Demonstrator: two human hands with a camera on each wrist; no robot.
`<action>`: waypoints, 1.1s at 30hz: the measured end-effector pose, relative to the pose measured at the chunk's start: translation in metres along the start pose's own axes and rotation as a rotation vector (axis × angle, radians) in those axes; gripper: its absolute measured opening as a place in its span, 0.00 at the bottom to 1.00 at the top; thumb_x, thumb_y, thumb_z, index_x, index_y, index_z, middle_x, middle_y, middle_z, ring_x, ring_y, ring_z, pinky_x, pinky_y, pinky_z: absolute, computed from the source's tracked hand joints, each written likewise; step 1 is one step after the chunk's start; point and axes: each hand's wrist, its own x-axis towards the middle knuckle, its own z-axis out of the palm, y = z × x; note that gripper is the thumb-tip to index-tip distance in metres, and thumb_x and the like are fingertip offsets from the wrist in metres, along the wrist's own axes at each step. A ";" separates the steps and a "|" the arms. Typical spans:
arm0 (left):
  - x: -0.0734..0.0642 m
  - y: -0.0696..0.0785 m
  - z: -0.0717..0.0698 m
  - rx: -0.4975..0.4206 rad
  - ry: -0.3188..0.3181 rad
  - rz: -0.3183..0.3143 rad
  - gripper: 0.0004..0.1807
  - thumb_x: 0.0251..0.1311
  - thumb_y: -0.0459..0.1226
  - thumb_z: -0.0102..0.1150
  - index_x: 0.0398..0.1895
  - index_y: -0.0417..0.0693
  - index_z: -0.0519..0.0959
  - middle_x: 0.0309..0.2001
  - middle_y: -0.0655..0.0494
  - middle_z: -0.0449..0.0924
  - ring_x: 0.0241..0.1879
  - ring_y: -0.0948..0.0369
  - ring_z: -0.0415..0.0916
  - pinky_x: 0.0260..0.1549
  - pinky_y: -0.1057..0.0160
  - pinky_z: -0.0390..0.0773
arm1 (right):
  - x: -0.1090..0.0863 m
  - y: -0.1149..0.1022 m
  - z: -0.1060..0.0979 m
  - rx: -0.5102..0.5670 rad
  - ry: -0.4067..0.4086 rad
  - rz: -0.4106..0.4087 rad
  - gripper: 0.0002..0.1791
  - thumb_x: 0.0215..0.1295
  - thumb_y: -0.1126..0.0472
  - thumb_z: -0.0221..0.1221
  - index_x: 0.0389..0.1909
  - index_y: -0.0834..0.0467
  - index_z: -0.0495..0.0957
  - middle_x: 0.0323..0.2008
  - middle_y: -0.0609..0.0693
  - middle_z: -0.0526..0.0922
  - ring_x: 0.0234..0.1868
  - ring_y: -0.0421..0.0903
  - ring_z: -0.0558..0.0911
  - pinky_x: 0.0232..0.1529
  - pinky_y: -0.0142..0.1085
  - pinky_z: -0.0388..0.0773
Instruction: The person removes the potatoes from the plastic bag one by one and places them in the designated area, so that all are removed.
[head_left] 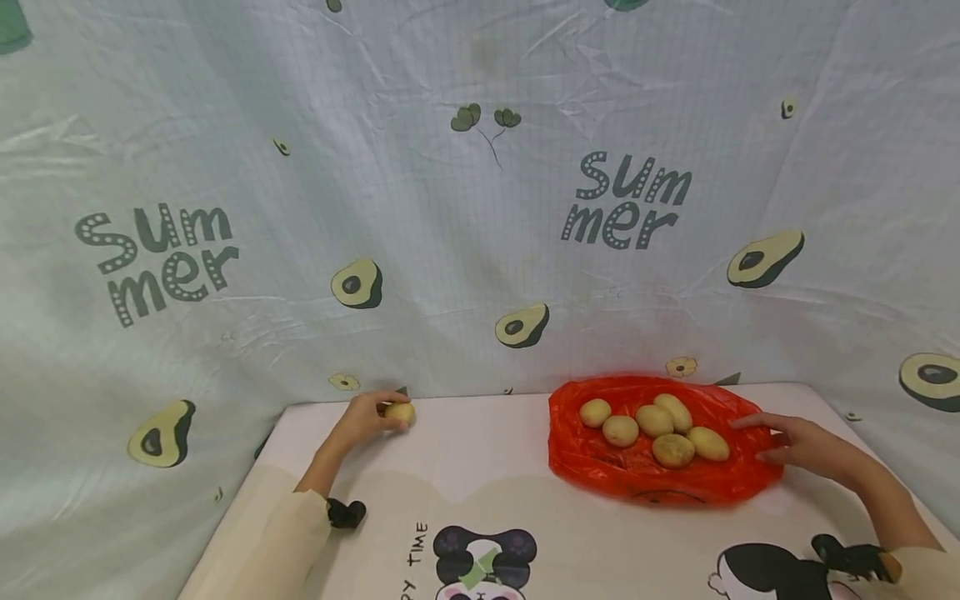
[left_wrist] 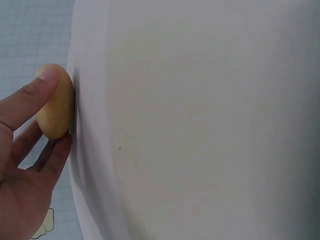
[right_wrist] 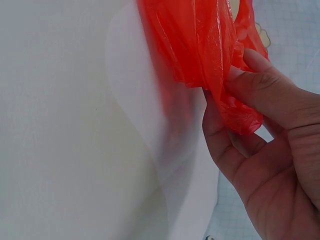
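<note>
Near the table's back left, my left hand (head_left: pixel 371 416) grips a small yellow potato (head_left: pixel 401 412) between thumb and fingers. In the left wrist view the thumb presses on the upper part of that potato (left_wrist: pixel 56 107), which is close to the table surface. A red plastic bag (head_left: pixel 600 479) lies spread out at the back right, with several potatoes (head_left: pixel 655 421) on it. My right hand (head_left: pixel 813 446) pinches the bag's right edge. Seen from the right wrist, the gathered red plastic (right_wrist: pixel 215 55) sits between thumb and fingers.
A pale tabletop (head_left: pixel 480 450) with printed cartoon figures carries everything. Behind it hangs a light curtain (head_left: pixel 450 233) printed with avocados and lettering. A dark strap (head_left: pixel 345 513) is on the left wrist, another strap (head_left: pixel 847 557) on the right.
</note>
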 end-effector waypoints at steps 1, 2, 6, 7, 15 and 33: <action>0.000 0.000 0.000 0.012 -0.002 0.007 0.24 0.51 0.35 0.78 0.53 0.39 0.84 0.55 0.38 0.82 0.45 0.50 0.79 0.43 0.56 0.78 | 0.000 0.000 0.001 0.006 -0.003 0.000 0.27 0.63 0.67 0.66 0.63 0.66 0.73 0.63 0.76 0.69 0.59 0.75 0.72 0.45 0.45 0.86; 0.001 0.000 0.001 0.020 -0.002 0.008 0.24 0.50 0.35 0.78 0.53 0.39 0.85 0.54 0.39 0.82 0.44 0.51 0.78 0.43 0.56 0.78 | -0.001 0.000 0.001 0.012 -0.006 0.000 0.27 0.63 0.67 0.65 0.63 0.67 0.73 0.63 0.77 0.69 0.59 0.75 0.72 0.45 0.45 0.86; 0.002 0.000 0.002 0.064 -0.004 0.007 0.24 0.50 0.36 0.78 0.53 0.40 0.85 0.51 0.41 0.83 0.42 0.54 0.76 0.42 0.57 0.76 | -0.002 0.001 0.004 0.013 -0.010 0.003 0.26 0.63 0.68 0.65 0.63 0.66 0.74 0.62 0.76 0.70 0.58 0.73 0.73 0.45 0.44 0.85; 0.003 0.000 0.003 0.067 -0.005 0.003 0.24 0.50 0.36 0.78 0.53 0.41 0.85 0.51 0.42 0.83 0.42 0.54 0.76 0.43 0.57 0.76 | -0.002 0.001 0.004 0.011 -0.008 0.008 0.26 0.63 0.68 0.65 0.63 0.66 0.74 0.62 0.76 0.70 0.58 0.73 0.73 0.45 0.44 0.85; 0.007 0.003 0.001 0.057 -0.036 0.015 0.25 0.51 0.36 0.78 0.54 0.40 0.84 0.52 0.41 0.83 0.43 0.53 0.76 0.44 0.56 0.76 | -0.005 0.001 0.002 0.020 -0.005 0.018 0.27 0.63 0.68 0.65 0.63 0.66 0.74 0.62 0.76 0.70 0.58 0.73 0.73 0.45 0.44 0.86; 0.010 0.060 0.012 0.164 -0.037 0.265 0.23 0.56 0.30 0.72 0.56 0.35 0.80 0.59 0.38 0.78 0.62 0.39 0.72 0.62 0.40 0.70 | -0.005 -0.002 0.006 0.005 -0.005 0.009 0.26 0.63 0.67 0.66 0.62 0.67 0.74 0.62 0.76 0.70 0.58 0.75 0.73 0.46 0.46 0.85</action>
